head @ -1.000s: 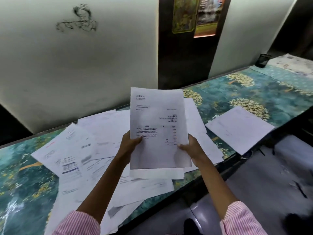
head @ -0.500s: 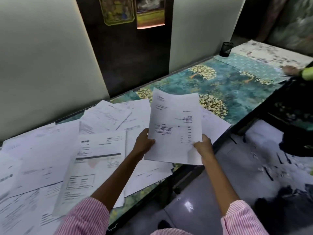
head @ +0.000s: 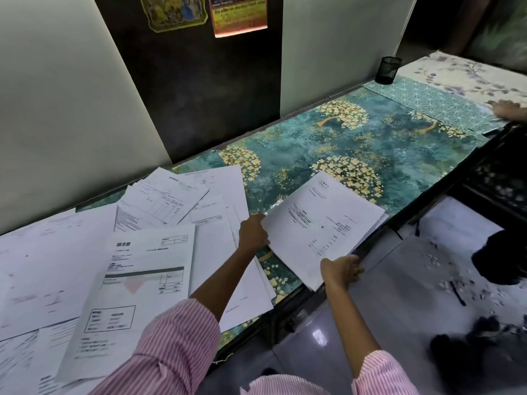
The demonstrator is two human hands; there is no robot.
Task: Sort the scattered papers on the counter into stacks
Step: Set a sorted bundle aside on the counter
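A long counter (head: pixel 299 143) runs from lower left to upper right, covered in a glossy teal sheet printed with golden-yellow blossom trees. Towards its far right end the covering changes to a teal lattice-patterned strip (head: pixel 427 95) and then a pale floral cloth (head: pixel 470 75). A black mesh pen cup (head: pixel 387 70) stands at the counter's back edge where the lattice strip begins. Another person's hand (head: pixel 509 109) rests at the counter's far right end.

Behind the counter are pale grey wall panels (head: pixel 57 109) on either side of a dark panel (head: pixel 199 95). Two posters hang at the top of the dark panel, a yellow-green poster (head: pixel 174 11) and an orange-edged poster (head: pixel 239 15). Below the counter's front edge is a shiny grey tiled floor (head: pixel 399 295) with small bits of litter on it.

The scattered white papers (head: pixel 71 266) overlap across the counter's left half, from back edge to front edge. A white invoice with a dark band (head: pixel 142 280) lies on top of them.

To their right, a white printed sheet (head: pixel 322 223) lies tilted by the counter's front edge. Edges of more sheets show under its right side. The left hand (head: pixel 252 233) pinches the sheet's left edge, with its fingers curled around it. The right hand (head: pixel 340 270) grips the sheet's near corner at the counter's front edge, also with curled fingers. Both arms wear pink-and-white striped sleeves (head: pixel 176 346).
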